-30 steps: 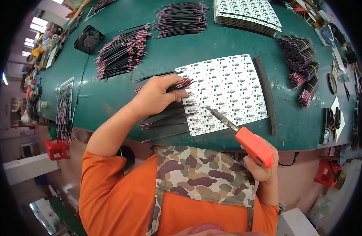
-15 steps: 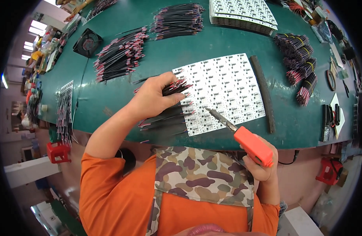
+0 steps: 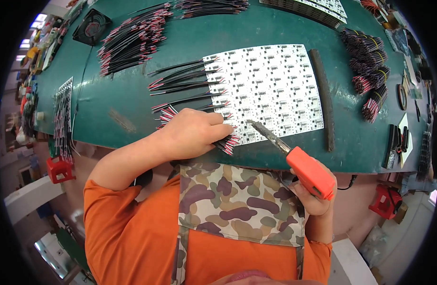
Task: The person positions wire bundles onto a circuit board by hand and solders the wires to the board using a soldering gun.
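Observation:
A white circuit board panel (image 3: 270, 85) with rows of small dark parts lies flat on the green table. My left hand (image 3: 192, 133) is closed around a bundle of black wires (image 3: 225, 144) with red and white ends, at the panel's near left corner. Several loose wires (image 3: 183, 88) stretch left from the panel's left edge, their right ends resting over it. My right hand (image 3: 315, 202) grips the red handle of a soldering iron (image 3: 311, 173). Its tip points to the far left and hovers at the lower part of the panel; I cannot tell whether it touches.
A dark strip (image 3: 324, 102) lies along the panel's right side. Heaped wires (image 3: 133, 38) and a black fan (image 3: 91, 27) sit at the far left, stacked panels (image 3: 308, 12) at the back. Tied wire bundles (image 3: 370, 71) lie on the right. Another wired panel (image 3: 62, 114) overhangs the left edge.
My left hand has moved nearer along the panel's left edge with the wire bundle, uncovering the loose wires there. The soldering iron stays almost in place. The whole view has shifted slightly.

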Action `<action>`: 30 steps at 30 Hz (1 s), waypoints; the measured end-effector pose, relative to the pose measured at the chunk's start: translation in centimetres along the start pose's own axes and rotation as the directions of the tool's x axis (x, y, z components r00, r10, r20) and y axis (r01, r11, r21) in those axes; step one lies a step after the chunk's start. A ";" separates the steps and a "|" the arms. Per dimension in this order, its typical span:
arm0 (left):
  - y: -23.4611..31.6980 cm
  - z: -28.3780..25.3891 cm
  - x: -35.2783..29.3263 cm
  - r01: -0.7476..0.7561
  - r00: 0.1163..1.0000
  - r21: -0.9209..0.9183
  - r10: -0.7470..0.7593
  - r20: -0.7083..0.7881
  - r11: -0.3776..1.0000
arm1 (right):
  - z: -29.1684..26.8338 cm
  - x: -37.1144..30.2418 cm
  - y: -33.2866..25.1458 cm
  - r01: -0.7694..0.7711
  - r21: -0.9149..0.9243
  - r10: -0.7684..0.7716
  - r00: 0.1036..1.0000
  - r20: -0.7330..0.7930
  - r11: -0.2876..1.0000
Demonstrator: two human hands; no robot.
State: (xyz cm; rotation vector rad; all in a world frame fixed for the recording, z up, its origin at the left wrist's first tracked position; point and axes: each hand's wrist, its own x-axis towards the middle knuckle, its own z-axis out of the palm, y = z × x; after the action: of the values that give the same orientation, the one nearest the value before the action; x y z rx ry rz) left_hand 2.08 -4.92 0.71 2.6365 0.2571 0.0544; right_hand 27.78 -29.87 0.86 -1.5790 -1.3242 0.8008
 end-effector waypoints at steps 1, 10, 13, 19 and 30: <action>0.1 0.0 0.0 0.001 1.000 -0.006 -0.001 -0.001 1.000 | -0.1 0.0 0.0 -0.004 -0.003 0.004 1.000 0.004 1.000; 0.1 0.2 -0.2 -0.020 1.000 0.065 0.020 0.005 0.998 | 0.8 1.3 -0.4 0.173 0.000 -0.173 0.981 0.093 0.985; 0.1 0.3 -0.3 -0.022 1.000 0.062 0.022 -0.007 0.998 | 1.1 1.4 -1.1 0.014 0.015 -0.015 0.997 0.078 1.000; 0.2 0.6 -0.3 -0.023 1.000 0.083 0.024 -0.019 0.996 | 0.9 1.5 -1.1 0.079 -0.098 -0.070 0.993 0.099 0.992; 0.3 0.5 -0.2 -0.037 0.999 0.099 0.037 0.002 0.994 | 0.4 2.3 -1.0 0.234 -0.172 -0.201 0.962 0.187 0.957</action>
State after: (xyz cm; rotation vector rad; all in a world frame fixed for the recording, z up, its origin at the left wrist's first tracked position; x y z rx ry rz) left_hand 1.94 -5.51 0.43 2.7403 0.2154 0.0552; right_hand 27.52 -27.54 1.80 -1.5034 -1.7102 0.6954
